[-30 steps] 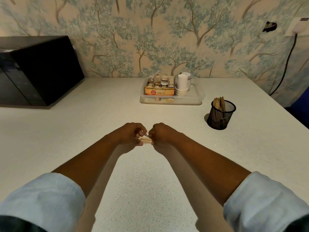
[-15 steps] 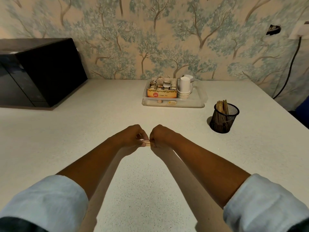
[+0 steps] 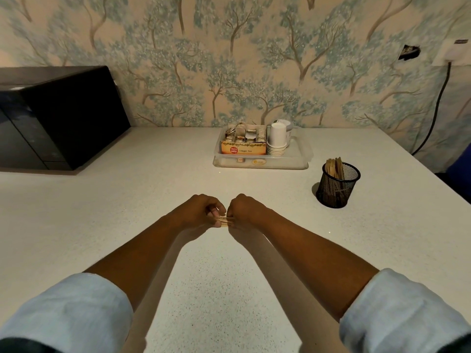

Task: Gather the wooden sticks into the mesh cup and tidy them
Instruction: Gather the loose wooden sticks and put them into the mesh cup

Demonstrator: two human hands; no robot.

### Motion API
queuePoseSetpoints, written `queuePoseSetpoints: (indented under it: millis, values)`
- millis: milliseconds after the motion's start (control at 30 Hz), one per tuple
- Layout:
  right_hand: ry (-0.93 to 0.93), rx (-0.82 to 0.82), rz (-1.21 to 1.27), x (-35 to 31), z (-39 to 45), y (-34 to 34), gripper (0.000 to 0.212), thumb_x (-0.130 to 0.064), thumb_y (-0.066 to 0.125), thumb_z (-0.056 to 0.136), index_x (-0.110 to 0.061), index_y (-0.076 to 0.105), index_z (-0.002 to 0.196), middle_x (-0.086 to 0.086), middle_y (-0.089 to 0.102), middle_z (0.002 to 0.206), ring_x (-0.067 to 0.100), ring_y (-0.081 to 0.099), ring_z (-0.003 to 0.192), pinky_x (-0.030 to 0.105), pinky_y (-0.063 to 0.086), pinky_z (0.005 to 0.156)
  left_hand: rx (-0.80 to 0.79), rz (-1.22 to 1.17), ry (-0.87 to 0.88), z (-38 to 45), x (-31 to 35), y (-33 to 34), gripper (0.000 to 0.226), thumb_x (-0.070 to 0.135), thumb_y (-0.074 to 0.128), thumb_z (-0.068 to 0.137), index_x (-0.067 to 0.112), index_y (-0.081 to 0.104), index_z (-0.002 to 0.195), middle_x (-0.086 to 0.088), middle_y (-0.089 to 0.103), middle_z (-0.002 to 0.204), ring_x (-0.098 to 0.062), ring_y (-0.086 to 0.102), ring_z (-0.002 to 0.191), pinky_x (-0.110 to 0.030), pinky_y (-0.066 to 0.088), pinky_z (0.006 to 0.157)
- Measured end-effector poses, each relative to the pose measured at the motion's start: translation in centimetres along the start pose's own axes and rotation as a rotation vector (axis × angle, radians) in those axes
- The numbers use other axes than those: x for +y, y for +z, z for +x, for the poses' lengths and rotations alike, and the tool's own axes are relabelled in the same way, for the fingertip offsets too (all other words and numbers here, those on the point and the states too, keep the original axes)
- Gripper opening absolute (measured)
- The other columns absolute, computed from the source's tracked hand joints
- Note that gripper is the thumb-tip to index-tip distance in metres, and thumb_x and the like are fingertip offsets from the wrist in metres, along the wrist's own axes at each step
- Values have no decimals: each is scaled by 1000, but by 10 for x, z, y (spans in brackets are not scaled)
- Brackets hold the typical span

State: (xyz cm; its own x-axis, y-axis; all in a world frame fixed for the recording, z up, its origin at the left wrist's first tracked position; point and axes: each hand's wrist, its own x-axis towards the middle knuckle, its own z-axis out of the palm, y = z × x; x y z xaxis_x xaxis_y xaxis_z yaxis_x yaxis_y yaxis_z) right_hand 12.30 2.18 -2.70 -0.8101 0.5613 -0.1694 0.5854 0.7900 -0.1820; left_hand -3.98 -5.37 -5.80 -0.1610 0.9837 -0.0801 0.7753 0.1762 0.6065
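Fingers [image 3: 216,212] of our left hand [image 3: 201,212] and right hand [image 3: 246,211] curl round a bundle of wooden sticks [image 3: 225,221], one end each, low over the worktop [image 3: 127,212]. The mesh cup [image 3: 337,186] holds more sticks. The box [image 3: 243,149] reads "Ginger Tea".

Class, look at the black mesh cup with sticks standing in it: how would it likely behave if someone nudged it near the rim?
The mesh cup looks light, being open wire, so it would probably slide or tip easily. The sticks in the cup lean to one side and rise above the rim, likely making it top-heavy.
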Motion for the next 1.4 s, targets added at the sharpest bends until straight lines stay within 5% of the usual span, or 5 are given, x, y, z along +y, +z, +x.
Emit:
queuePoseSetpoints:
  millis: [467, 600, 800, 1167, 1400]
  values:
    - [54, 37, 20, 23, -4, -9, 14, -15, 60, 83, -13, 72, 91, 8, 62, 88, 22, 53, 79, 28, 40, 67, 687, -952, -378, 2, 19, 9, 52, 55, 59, 93, 18, 57, 129, -4, 60, 130, -25, 59, 118, -38, 51, 100]
    - [38, 117, 110, 26, -1, -17, 37, -10, 58, 83, -21, 43, 51, -2, 41, 59, 22, 46, 75, 29, 37, 65, 686, -1034, -448, 12, 22, 11, 78, 68, 55, 87, 6, 54, 135, -26, 57, 134, -39, 62, 112, -42, 51, 98]
    - [43, 247, 556, 26, 6, -28, 20, -17, 67, 86, -13, 76, 104, 9, 75, 96, 19, 65, 87, 30, 49, 78, 649, -1180, -342, 17, 57, 20, 87, 78, 59, 67, 17, 60, 130, -5, 71, 120, -21, 66, 112, -39, 53, 101]
    - [164, 333, 1024, 18, 11, -33, 15, -13, 68, 84, -19, 78, 93, 3, 75, 89, 20, 71, 87, 35, 57, 86, 531, -1126, -208, 40, 90, 23, 59, 69, 52, 86, 20, 67, 116, -2, 75, 113, -20, 71, 104, -35, 58, 90]
    - [229, 459, 1143, 6, 15, -34, 14, -7, 68, 80, -20, 71, 76, 0, 73, 78, 17, 70, 77, 29, 59, 74, 570, -1246, -297, 47, 96, 18, 94, 99, 54, 46, 19, 74, 90, -1, 79, 83, -11, 76, 75, -20, 56, 54]
